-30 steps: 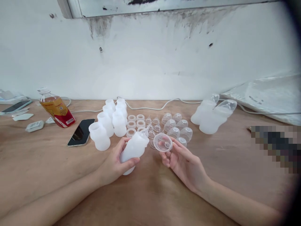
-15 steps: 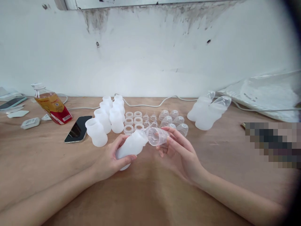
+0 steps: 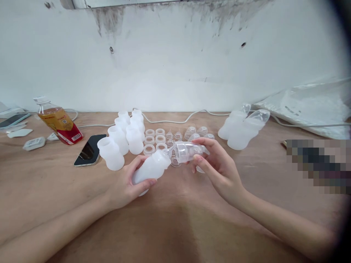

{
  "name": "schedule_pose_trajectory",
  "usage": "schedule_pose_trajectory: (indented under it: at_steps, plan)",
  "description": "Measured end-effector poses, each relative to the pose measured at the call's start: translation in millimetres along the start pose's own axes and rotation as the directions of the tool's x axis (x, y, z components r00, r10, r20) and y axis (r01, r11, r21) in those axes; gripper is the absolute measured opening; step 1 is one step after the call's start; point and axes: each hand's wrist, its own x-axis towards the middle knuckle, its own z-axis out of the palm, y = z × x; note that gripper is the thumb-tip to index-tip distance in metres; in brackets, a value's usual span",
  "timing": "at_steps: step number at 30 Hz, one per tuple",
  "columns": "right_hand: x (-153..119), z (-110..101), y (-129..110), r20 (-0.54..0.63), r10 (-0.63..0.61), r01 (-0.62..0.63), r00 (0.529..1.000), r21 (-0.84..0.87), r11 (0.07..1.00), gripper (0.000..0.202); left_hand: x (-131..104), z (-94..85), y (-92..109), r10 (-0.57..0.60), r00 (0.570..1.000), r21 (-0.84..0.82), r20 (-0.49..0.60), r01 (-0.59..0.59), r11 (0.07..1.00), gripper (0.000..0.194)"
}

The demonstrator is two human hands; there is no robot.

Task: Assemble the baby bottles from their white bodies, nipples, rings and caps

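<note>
My left hand is wrapped round a white baby bottle, which is tilted with its neck up to the right. A clear teat sticks out of the bottle's top. Between the fingertips of my right hand is a clear cap, its open end facing the teat. The cap's rim is at the teat's tip; whether they touch I cannot tell. Behind them lie rows of pale rings, loose clear teats and more clear caps, partly hidden by my right hand.
Several open white bottles stand at left beside a black phone and a drink bottle. Two capped white bottles stand at back right. A white cable runs along the wall to a plastic bag.
The clear cap in my right hand has turned, so its open end now points left at the teat. My left hand and bottle have barely moved.
</note>
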Motion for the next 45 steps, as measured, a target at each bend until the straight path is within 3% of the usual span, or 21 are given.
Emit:
schedule_pose_trajectory:
  at_steps: [8, 15, 19, 23, 29, 39, 45]
  plan:
    - [-1, 5, 0, 0.099, -0.041, 0.046, 0.994, -0.046, 0.998, 0.023, -1, 5.1, 1, 0.091, 0.996, 0.058, -0.001, -0.091, 0.994, 0.032]
    - [2, -1, 3, 0.163, 0.149, -0.165, 0.975, 0.088, 0.982, 0.029, -4, 5.0, 5, 0.108, 0.994, 0.122, -0.015, -0.105, 0.987, 0.029]
    - [4, -3, 3, 0.185, 0.198, -0.220, 0.963, 0.105, 0.970, 0.029, -5, 5.6, 7, 0.120, 0.993, 0.178, 0.001, -0.118, 0.977, 0.030]
    - [7, -6, 2, 0.198, 0.196, -0.218, 0.960, 0.099, 0.971, 0.029, -6, 7.1, 8, 0.145, 0.989, 0.214, -0.034, -0.134, 0.968, 0.031]
    - [11, -10, -2, 0.240, 0.127, -0.137, 0.962, 0.026, 0.990, 0.031, -7, 8.8, 10, 0.127, 0.991, 0.152, 0.032, -0.131, 0.980, 0.031]
    - [10, -8, 1, 0.247, 0.186, -0.201, 0.951, 0.039, 0.979, 0.030, -10, 15.3, 8, 0.098, 0.995, 0.100, 0.016, -0.099, 0.990, 0.029]
    - [12, -7, -2, 0.324, 0.153, -0.177, 0.933, 0.047, 0.983, 0.031, -13, 15.8, 8, 0.176, 0.984, 0.142, 0.028, -0.178, 0.974, 0.032]
